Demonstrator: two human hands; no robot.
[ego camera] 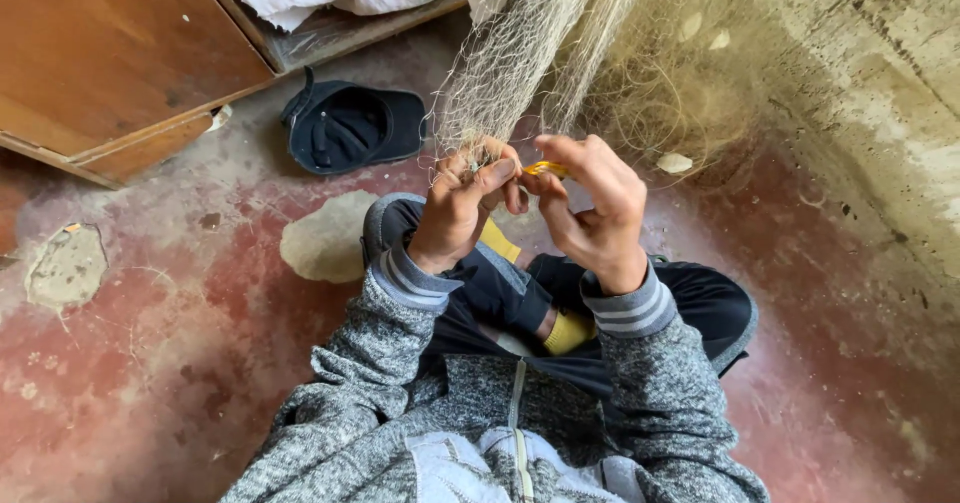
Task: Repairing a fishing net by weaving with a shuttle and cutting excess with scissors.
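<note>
Head view, looking down at a seated person in a grey flecked jacket with striped cuffs.

Left hand [462, 206], just left of frame centre: fingers closed, pinching a bunched edge of the fishing net [520, 58]. The net hangs from the upper middle of the frame down to the hands; pale, fine mesh, spreading right against the wall [870, 83].

Right hand [592, 213], just right of centre: fingers curled shut around a small yellow tool [545, 169], only its tip visible between thumb and forefinger. Tool tip sits between the two hands, touching the net edge; exact shape cannot be told.

Hands are near each other, thumbs almost meeting.

Surroundings: dark cap [350, 128] lying upside down on the floor [150, 363], upper left of centre. Wooden cabinet [110, 53] in the upper left corner. Floor is worn red with pale chipped patches. Legs in dark trousers with yellow stripes, folded below the hands.
</note>
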